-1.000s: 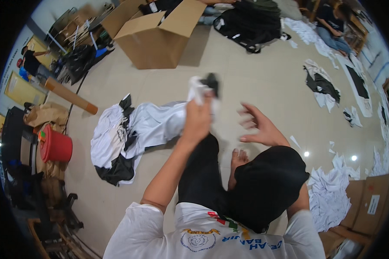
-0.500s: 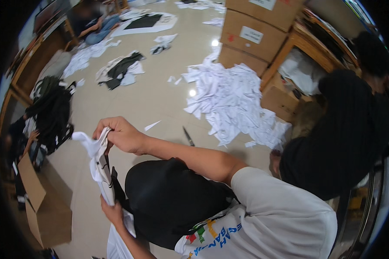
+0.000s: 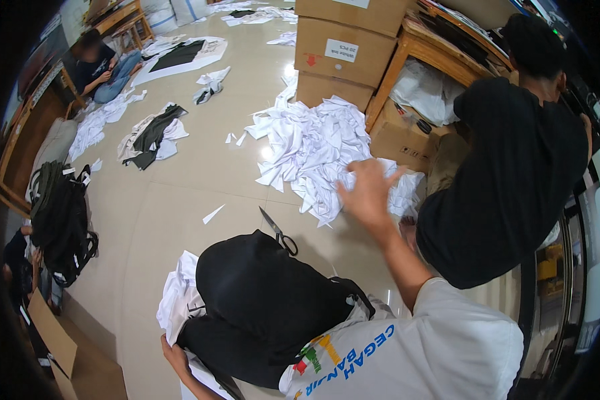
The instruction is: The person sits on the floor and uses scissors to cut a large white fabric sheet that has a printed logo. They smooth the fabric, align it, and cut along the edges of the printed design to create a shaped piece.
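White cloth [image 3: 178,300] | edge in left fingers [image 3: 167,343] | apart from right fingers [image 3: 361,169]

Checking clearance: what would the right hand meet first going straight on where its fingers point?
Likely the loose heap of crumpled white fabric pieces, in line ahead of the bare right hand, though its height above them is unclear.

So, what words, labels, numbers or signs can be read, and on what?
Located, not copied out:
T-shirt: readable blue lettering, colourful print.
Middle stacked carton: readable white label, red arrow.
Top carton: label cut off, unreadable.
Carton under wooden table: black symbols, too small to make out.
Bunched white cloth: black marks, unreadable.
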A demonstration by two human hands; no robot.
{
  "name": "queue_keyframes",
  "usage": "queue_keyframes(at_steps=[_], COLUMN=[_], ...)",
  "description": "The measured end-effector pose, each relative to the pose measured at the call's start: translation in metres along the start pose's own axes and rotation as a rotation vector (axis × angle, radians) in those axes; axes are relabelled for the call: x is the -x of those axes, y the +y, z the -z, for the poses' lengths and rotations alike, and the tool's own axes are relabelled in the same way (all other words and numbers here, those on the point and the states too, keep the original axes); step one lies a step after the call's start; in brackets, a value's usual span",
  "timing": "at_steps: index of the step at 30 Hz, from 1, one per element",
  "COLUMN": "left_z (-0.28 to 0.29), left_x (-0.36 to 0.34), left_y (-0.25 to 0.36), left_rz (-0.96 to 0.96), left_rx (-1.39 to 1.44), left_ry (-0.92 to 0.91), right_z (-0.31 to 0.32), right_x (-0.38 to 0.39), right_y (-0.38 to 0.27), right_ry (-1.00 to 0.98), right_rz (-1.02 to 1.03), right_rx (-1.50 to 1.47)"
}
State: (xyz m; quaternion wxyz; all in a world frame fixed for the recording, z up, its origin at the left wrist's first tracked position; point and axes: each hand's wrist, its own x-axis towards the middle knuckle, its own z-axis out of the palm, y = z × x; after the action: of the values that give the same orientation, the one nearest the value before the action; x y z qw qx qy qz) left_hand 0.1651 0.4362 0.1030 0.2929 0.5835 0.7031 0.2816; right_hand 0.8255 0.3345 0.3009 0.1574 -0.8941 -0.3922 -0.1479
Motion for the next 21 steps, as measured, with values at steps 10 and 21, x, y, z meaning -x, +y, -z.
queue_keyframes(at_steps=[10,21], left_z=[-0.001,-0.001], left_x=[-0.037,-0.029], left_y=[0.034,0.008], left_rz=[-0.075,-0.061], left_rx=[0.037,0.088], left_ry=[-0.172,-0.104], right_z=[0.078,0.114], right_x=[-0.024,-0.059], right_y=[0.107,0.124], right_ry=[-0.287,-0.639], right_rz=[-0.282,0.027], right_rx=[0.479,1.000])
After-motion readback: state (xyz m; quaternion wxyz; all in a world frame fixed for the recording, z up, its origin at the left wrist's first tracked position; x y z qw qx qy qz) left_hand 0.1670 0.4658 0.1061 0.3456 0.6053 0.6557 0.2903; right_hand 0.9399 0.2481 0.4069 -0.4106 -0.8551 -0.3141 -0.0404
